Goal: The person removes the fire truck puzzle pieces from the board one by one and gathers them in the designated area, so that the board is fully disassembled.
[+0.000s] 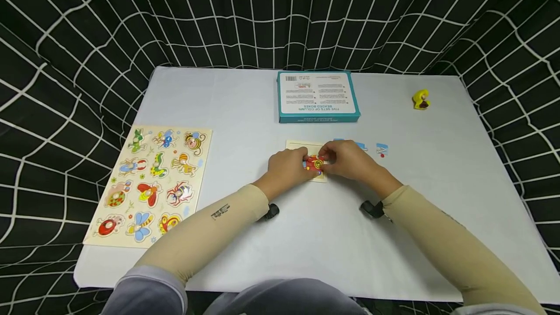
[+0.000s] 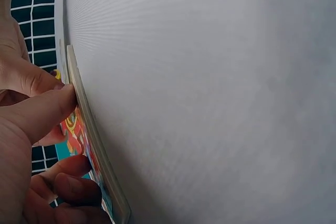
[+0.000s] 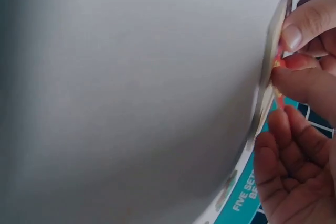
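In the head view a small cream puzzle board [image 1: 297,145] lies flat at the middle of the table. On it are red puzzle pieces [image 1: 316,163] with a yellow swirl, between my two hands. My left hand [image 1: 286,166] holds them from the left, thumb along the near side and fingers curled at the far side. From the right, my right hand [image 1: 350,159] pinches the red edge with thumb and fingertips. The left wrist view shows the board edge-on [image 2: 100,145], the left thumb at its edge. Much of the picture is hidden under the fingers.
Loose blue puzzle pieces [image 1: 382,149] lie right of the board, partly behind the right hand. A teal box [image 1: 318,96] stands behind. A large insect puzzle board [image 1: 146,186] is at the left, a small yellow figure [image 1: 421,99] at the far right.
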A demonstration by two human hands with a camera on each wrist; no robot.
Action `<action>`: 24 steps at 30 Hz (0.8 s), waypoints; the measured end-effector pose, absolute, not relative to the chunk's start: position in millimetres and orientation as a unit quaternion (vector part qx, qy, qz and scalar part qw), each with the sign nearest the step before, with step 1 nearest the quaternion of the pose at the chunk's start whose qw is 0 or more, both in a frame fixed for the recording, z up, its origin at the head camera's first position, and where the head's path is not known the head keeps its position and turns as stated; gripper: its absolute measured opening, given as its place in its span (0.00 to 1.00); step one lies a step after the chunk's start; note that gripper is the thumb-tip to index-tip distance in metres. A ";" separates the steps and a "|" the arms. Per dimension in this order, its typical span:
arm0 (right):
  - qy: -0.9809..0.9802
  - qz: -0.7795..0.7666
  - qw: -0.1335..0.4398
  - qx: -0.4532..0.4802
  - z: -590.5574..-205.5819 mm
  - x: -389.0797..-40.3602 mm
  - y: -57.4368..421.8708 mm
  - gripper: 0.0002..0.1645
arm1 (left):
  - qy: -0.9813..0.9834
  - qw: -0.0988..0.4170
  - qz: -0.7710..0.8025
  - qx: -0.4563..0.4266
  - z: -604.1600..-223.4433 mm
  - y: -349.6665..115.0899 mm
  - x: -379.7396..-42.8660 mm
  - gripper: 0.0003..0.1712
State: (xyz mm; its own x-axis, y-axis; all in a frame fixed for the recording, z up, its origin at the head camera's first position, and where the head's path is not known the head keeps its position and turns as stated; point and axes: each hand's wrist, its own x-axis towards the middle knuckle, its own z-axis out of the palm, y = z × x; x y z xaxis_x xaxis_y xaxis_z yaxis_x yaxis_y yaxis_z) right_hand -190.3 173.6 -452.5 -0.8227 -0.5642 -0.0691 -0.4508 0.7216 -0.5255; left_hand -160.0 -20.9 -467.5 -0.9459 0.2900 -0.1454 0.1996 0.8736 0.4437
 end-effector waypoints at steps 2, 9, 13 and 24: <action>0.923 -0.249 0.115 -0.269 -452.0 -190.0 172.4 0.17 | 0.962 0.107 0.216 0.126 -467.8 -20.6 -160.2 0.22; 0.931 -0.235 0.115 -0.256 -450.3 -189.5 171.7 0.17 | 0.961 0.115 0.219 0.123 -466.5 -19.1 -159.2 0.22; 0.930 -0.248 0.116 -0.243 -444.7 -189.2 188.4 0.17 | 0.961 0.110 0.224 0.122 -465.5 -17.8 -159.0 0.23; 0.949 -0.222 0.144 -0.172 -442.4 -180.4 308.7 0.18 | 0.940 0.131 0.279 0.143 -472.2 -21.2 -159.2 0.21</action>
State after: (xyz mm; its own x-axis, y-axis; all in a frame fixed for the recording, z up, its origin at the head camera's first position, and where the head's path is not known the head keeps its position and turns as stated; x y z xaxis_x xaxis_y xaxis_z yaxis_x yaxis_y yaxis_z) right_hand -180.4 308.7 -442.4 -0.8993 -0.3911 -0.1958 -0.2634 0.8417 -0.4713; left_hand -159.2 -21.2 -472.2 -0.9246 0.3425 -0.1669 0.1959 0.8030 0.5628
